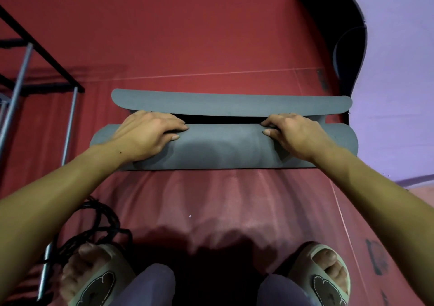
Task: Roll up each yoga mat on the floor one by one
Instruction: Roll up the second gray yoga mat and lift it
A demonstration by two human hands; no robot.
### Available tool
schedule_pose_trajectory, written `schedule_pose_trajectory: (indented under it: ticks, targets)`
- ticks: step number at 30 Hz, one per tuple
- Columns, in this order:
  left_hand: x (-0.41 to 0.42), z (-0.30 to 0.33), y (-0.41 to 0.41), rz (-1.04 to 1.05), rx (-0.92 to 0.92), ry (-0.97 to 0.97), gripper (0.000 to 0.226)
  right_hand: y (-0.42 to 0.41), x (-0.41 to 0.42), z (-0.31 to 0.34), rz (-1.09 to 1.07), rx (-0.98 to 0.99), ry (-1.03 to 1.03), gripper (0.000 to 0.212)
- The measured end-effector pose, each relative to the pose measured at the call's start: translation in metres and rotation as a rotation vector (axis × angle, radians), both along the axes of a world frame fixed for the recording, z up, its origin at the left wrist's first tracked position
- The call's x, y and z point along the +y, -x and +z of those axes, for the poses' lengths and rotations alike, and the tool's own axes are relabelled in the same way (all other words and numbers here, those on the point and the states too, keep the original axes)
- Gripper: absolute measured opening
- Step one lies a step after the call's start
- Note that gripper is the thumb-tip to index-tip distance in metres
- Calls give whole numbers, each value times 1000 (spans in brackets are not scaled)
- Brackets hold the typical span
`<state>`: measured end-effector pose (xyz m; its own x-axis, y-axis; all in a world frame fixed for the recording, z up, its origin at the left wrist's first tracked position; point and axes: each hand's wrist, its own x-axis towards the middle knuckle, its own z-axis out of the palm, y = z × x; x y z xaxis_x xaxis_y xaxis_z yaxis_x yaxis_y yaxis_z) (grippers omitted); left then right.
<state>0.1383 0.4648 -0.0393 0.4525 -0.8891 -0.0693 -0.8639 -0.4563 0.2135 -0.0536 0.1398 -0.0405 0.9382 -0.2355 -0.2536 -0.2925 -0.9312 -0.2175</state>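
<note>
The grey yoga mat point(223, 148) lies crosswise on the red floor covering point(211, 200) just ahead of our feet, nearly all wound into a fat roll, with only its last flap point(230, 105) curling free along the far side. We've got our left hand point(148, 134) on the roll near its left end and our right hand point(296, 134) near its right end, spread wide so both ends turn evenly. Fingers on both hands curl over the roll's top into the gap under that flap, thumbs lying along the near face, gripping the roll to keep it tight. A metal rack point(35, 71) stands off to the left, black cables point(94, 230) by our left sandal point(98, 280).
</note>
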Motion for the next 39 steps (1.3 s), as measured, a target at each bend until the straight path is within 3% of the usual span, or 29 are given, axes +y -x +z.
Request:
schedule_pose_trajectory:
  ticks: [5,16,23,33,39]
  targets:
    - [1,-1,-2,57,3,-44,33,8,4,-5,-3,-112,63,46]
    - [-8,2,20,164,-176,-158,46,4,9,-1,-31,-98,139,35]
    - [-10,-6,18,163,-232,-213,91,9,7,-2,3,-78,148,67]
    - [-16,2,17,216,-135,-199,90,14,9,1,49,-87,206,90]
    - [-20,1,23,226,-159,-205,105,13,13,-6,50,-105,270,112]
